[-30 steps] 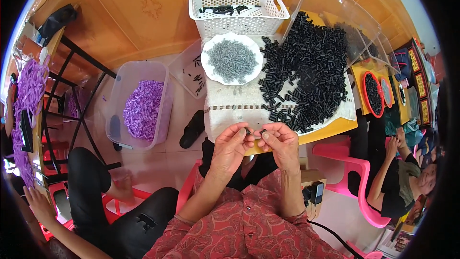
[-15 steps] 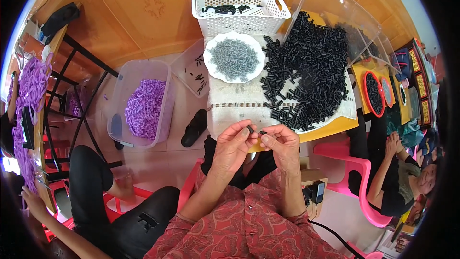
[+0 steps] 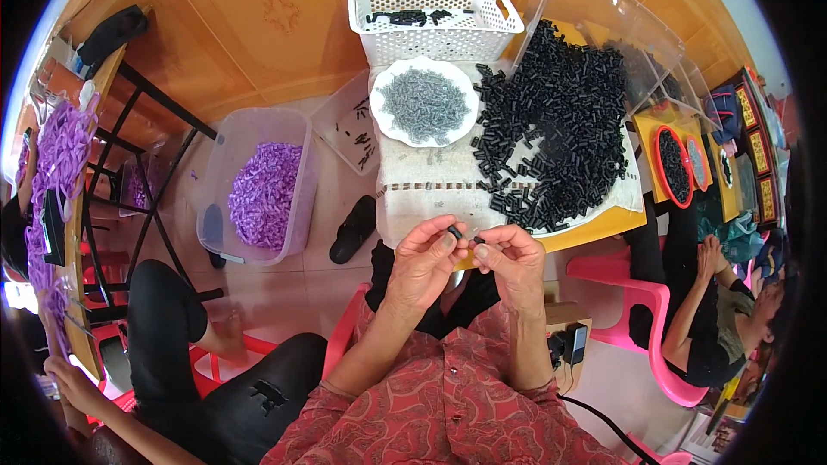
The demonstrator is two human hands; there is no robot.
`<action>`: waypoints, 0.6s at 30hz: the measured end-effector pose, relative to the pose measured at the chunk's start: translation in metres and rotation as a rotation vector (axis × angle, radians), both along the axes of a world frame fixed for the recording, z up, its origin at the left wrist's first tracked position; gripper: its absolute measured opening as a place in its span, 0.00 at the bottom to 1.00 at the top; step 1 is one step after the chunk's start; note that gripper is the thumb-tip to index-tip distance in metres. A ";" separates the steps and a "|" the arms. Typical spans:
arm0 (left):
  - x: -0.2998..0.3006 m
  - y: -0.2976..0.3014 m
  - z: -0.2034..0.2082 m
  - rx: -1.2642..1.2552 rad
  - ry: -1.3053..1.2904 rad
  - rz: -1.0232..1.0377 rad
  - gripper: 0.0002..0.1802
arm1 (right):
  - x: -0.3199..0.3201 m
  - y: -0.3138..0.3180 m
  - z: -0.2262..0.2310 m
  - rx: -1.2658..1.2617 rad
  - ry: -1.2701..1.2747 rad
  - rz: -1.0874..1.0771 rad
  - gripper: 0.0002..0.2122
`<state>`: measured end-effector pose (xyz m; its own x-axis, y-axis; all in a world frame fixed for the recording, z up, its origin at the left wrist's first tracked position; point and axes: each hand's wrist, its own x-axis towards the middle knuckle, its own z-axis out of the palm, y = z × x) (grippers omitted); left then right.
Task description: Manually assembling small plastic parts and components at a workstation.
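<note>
In front of the plate point(image 3: 377, 117), the left hand point(image 3: 422, 267) pinches a black tube point(image 3: 454, 231); the right hand point(image 3: 515, 269), a dark piece point(image 3: 479, 241).

No lettering, numbers or signs legible. Red panels point(image 3: 755, 146) with gold markings, near 3 o'clock: too small and distorted to read. Small handheld device point(image 3: 579, 343) with bluish screen, about 4 o'clock: display unreadable at this size.
</note>
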<state>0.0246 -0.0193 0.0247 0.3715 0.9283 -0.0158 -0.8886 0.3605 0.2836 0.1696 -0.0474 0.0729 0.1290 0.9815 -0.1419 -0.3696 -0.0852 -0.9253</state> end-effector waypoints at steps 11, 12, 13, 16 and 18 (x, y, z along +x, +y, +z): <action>0.001 -0.002 -0.003 -0.043 -0.022 -0.019 0.14 | -0.003 0.000 -0.002 0.068 -0.024 0.011 0.07; 0.001 -0.002 -0.003 -0.050 -0.021 -0.018 0.14 | -0.004 0.000 -0.002 0.064 -0.034 0.011 0.07; 0.001 -0.002 -0.004 -0.057 -0.019 -0.017 0.14 | -0.004 0.000 -0.001 0.060 -0.045 0.012 0.07; 0.002 -0.003 -0.003 -0.061 -0.012 -0.021 0.14 | -0.004 0.000 0.001 0.040 -0.046 0.010 0.07; 0.002 -0.003 -0.002 -0.068 -0.012 -0.025 0.14 | -0.004 0.000 0.001 0.042 -0.050 0.010 0.07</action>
